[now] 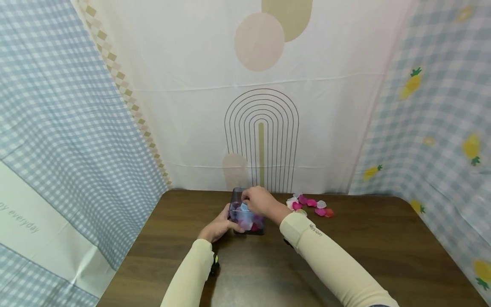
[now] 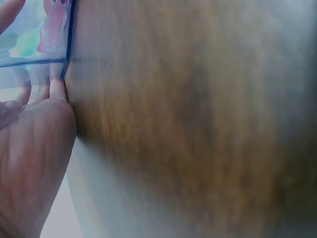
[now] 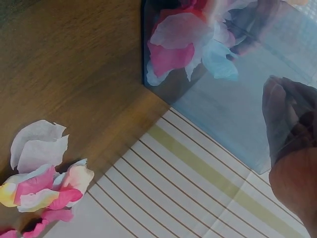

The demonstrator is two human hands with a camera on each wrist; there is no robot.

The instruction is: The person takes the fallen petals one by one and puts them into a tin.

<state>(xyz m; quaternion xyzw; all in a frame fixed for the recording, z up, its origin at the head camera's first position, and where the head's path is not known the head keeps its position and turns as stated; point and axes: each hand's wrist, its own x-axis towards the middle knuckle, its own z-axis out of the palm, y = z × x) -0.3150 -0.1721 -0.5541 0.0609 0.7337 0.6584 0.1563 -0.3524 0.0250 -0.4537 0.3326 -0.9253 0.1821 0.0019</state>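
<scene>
A clear plastic box [image 1: 236,195] stands on the table, with pink, white and blue petals [image 3: 173,42] heaped at its bottom. My left hand [image 1: 219,225] grips the box from the left, its thumb along the near side; in the left wrist view the fingers [image 2: 57,89] show through the clear plastic. At the open top, my right hand [image 1: 262,201] reaches in with its fingertips [image 3: 272,87] bunched and seen through the wall. A pale blue petal [image 1: 244,207] shows just below those fingers. Whether they pinch anything is unclear.
Loose petals [image 1: 311,203] in pink, white and orange lie on the brown wooden table [image 1: 368,238] to the right of the box. A white printed curtain [image 1: 192,128] hangs behind the table, and checked cloths [image 1: 429,128] hang at both sides.
</scene>
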